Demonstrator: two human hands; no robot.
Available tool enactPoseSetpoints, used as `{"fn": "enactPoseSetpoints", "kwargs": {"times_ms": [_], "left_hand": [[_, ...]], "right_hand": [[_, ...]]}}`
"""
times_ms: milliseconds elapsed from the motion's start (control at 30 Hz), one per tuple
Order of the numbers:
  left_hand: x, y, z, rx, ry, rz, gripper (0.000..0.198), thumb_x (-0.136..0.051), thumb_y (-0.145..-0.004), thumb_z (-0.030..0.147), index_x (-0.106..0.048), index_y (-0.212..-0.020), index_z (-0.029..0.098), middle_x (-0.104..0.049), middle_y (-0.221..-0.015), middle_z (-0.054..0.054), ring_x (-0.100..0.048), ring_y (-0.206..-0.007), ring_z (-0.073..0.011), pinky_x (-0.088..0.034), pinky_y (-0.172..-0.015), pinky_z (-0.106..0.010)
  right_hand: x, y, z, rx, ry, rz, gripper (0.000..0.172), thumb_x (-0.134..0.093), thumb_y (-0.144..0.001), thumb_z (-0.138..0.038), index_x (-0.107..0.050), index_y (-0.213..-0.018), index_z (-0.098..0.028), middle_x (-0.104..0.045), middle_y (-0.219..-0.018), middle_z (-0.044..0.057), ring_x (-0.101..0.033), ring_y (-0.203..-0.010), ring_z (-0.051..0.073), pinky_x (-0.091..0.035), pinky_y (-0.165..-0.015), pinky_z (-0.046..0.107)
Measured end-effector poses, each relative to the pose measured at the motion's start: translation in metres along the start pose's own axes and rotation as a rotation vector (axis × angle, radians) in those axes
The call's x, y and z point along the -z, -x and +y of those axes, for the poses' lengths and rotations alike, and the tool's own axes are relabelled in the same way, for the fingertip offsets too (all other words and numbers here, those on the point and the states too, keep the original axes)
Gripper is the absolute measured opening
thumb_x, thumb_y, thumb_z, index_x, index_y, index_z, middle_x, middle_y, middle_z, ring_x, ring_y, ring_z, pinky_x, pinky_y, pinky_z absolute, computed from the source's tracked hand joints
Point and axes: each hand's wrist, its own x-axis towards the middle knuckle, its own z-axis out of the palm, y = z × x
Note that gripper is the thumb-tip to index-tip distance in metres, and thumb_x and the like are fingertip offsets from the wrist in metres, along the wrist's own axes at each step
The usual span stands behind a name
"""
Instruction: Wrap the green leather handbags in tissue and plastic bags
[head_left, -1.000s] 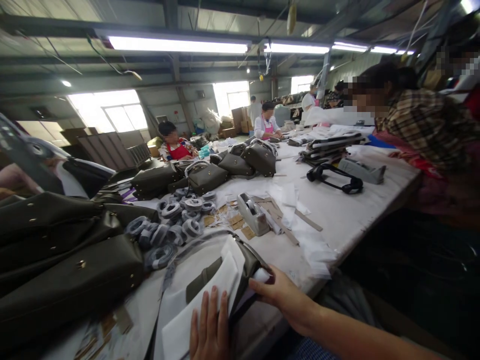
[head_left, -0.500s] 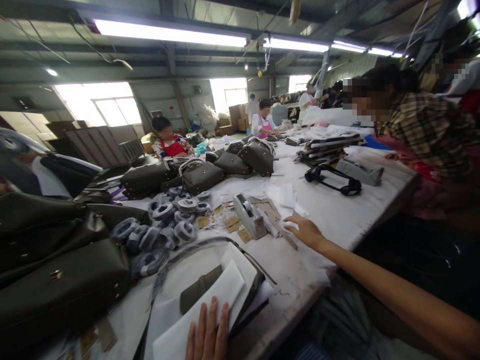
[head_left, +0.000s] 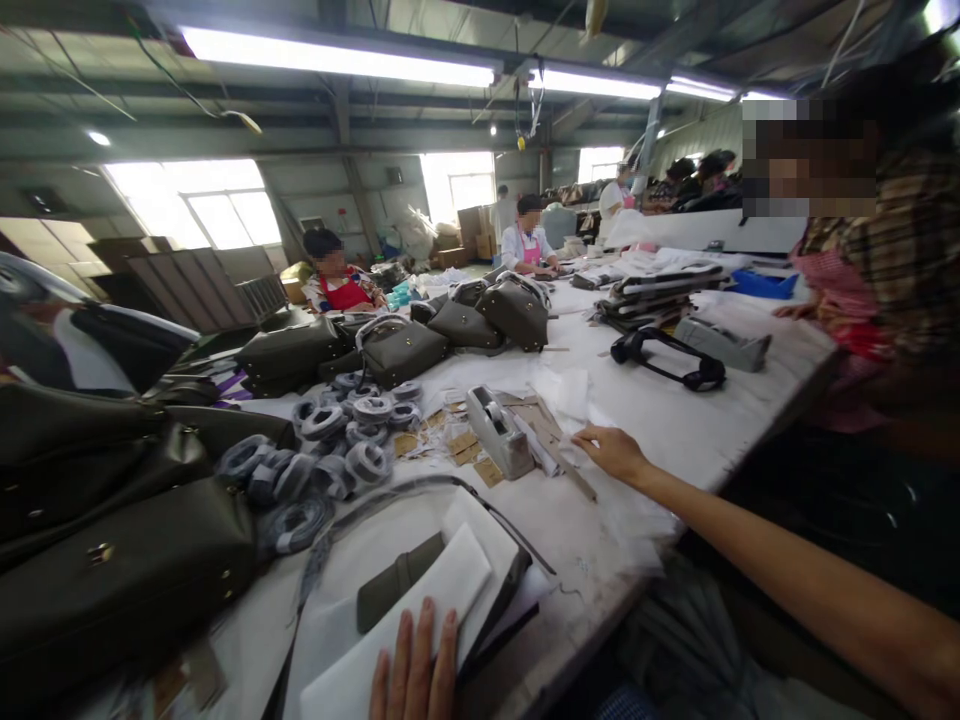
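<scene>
My left hand (head_left: 416, 660) lies flat with fingers stretched out on a white foam sheet (head_left: 442, 580). Under this sheet is an olive-green handbag (head_left: 401, 580), partly covered by white wrapping, its handle (head_left: 352, 520) wrapped in clear plastic. Across the table, my right hand (head_left: 615, 455) has its thumb and fingers pinched together at the edge of some thin white sheets. Whether a sheet is between the fingertips I cannot make out. Just left of that hand stand a grey tape dispenser (head_left: 499, 435) and brown card strips (head_left: 551, 430).
Wrapped strap coils (head_left: 326, 420) and small brown tags (head_left: 465, 447) lie mid-table. Olive handbags (head_left: 127, 570) pile up at left, others (head_left: 405, 350) farther back. At right are a black strap-like loop (head_left: 667, 360) and another dispenser (head_left: 724, 342). A co-worker in plaid (head_left: 915, 250) stands at the right edge.
My right hand's fingers have gone from spread to pinched together, almost in the same spot. My left hand stays on the foam sheet. The co-worker at right has shifted rightward in view.
</scene>
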Motion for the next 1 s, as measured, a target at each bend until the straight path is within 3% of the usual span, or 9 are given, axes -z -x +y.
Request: {"fn": "enactPoseSetpoints", "kwargs": {"times_ms": [167,333,367,433,567,633,733,867,1000], "left_hand": [[0.007,-0.002,-0.002,0.003,0.031,-0.052,0.067,-0.045,-0.089,0.002,-0.035,-0.151,0.025,-0.06,-0.137,-0.006,-0.04,-0.139,-0.0192,-0.016,-0.125,-0.035],[0.017,-0.004,-0.001,0.027,0.078,-0.133,0.062,-0.041,-0.094,0.009,-0.032,-0.153,0.026,-0.055,-0.143,-0.005,-0.041,-0.139,-0.0212,-0.017,-0.125,-0.038],[0.02,-0.004,-0.001,0.032,0.089,-0.149,0.061,-0.041,-0.094,0.01,-0.032,-0.153,0.026,-0.053,-0.144,-0.005,-0.04,-0.14,-0.0215,-0.017,-0.125,-0.039],[0.024,-0.007,-0.001,0.055,0.124,-0.178,0.059,-0.041,-0.095,0.012,-0.033,-0.152,0.026,-0.051,-0.146,-0.005,-0.037,-0.141,-0.0217,-0.017,-0.125,-0.039],[0.032,-0.012,-0.002,0.117,0.182,-0.203,0.058,-0.043,-0.097,0.015,-0.033,-0.152,0.026,-0.047,-0.15,-0.005,-0.034,-0.144,-0.0218,-0.019,-0.124,-0.039],[0.035,-0.014,-0.004,0.132,0.175,-0.202,0.06,-0.045,-0.096,0.013,-0.032,-0.153,0.025,-0.046,-0.151,-0.006,-0.033,-0.144,-0.022,-0.02,-0.124,-0.038],[0.038,-0.015,-0.009,0.141,0.165,-0.185,0.061,-0.047,-0.096,0.014,-0.03,-0.154,0.022,-0.046,-0.151,-0.007,-0.035,-0.144,-0.0224,-0.021,-0.124,-0.037],[0.038,-0.015,-0.013,0.15,0.152,-0.167,0.06,-0.048,-0.096,0.017,-0.031,-0.153,0.021,-0.047,-0.15,-0.008,-0.037,-0.143,-0.0226,-0.023,-0.123,-0.037],[0.04,-0.017,-0.017,0.18,0.155,-0.145,0.059,-0.051,-0.097,0.022,-0.032,-0.153,0.02,-0.048,-0.149,-0.008,-0.04,-0.141,-0.0234,-0.028,-0.121,-0.038]], "right_hand": [[-0.001,0.064,-0.047,0.151,-0.184,-0.09,0.028,-0.055,-0.092,-0.04,-0.079,-0.094,-0.025,-0.077,-0.099,0.005,-0.07,-0.095,0.026,-0.051,-0.087,0.035],[0.002,0.141,-0.095,0.36,-0.584,-0.606,0.03,-0.057,-0.094,-0.045,-0.078,-0.101,-0.025,-0.077,-0.093,0.004,-0.071,-0.089,0.023,-0.053,-0.084,0.032],[0.003,0.149,-0.098,0.363,-0.606,-0.644,0.03,-0.057,-0.094,-0.045,-0.077,-0.103,-0.025,-0.076,-0.096,0.004,-0.07,-0.091,0.023,-0.053,-0.085,0.032],[0.001,0.155,-0.096,0.283,-0.568,-0.499,0.032,-0.055,-0.095,-0.046,-0.077,-0.105,-0.025,-0.076,-0.101,0.006,-0.069,-0.097,0.025,-0.052,-0.091,0.036],[-0.019,0.137,-0.071,0.111,-0.317,0.064,0.039,-0.053,-0.094,-0.044,-0.068,-0.123,-0.023,-0.064,-0.13,0.01,-0.053,-0.126,0.031,-0.036,-0.113,0.05],[-0.031,0.123,-0.058,0.103,-0.244,0.171,0.053,-0.059,-0.087,-0.043,-0.058,-0.135,-0.021,-0.05,-0.145,0.012,-0.04,-0.138,0.032,-0.027,-0.119,0.051],[-0.04,0.103,-0.045,-0.052,-0.361,0.2,0.069,-0.066,-0.077,-0.036,-0.049,-0.142,-0.018,-0.04,-0.151,0.015,-0.035,-0.14,0.033,-0.027,-0.119,0.05],[-0.035,0.087,-0.039,-0.22,-0.562,0.1,0.066,-0.065,-0.073,-0.031,-0.053,-0.137,-0.018,-0.065,-0.119,0.015,-0.062,-0.111,0.034,-0.046,-0.102,0.054],[-0.036,0.092,-0.054,-0.214,-0.734,-0.04,0.06,-0.064,-0.08,-0.043,-0.056,-0.133,-0.014,-0.074,-0.095,0.01,-0.069,-0.096,0.029,-0.054,-0.091,0.045]]}}
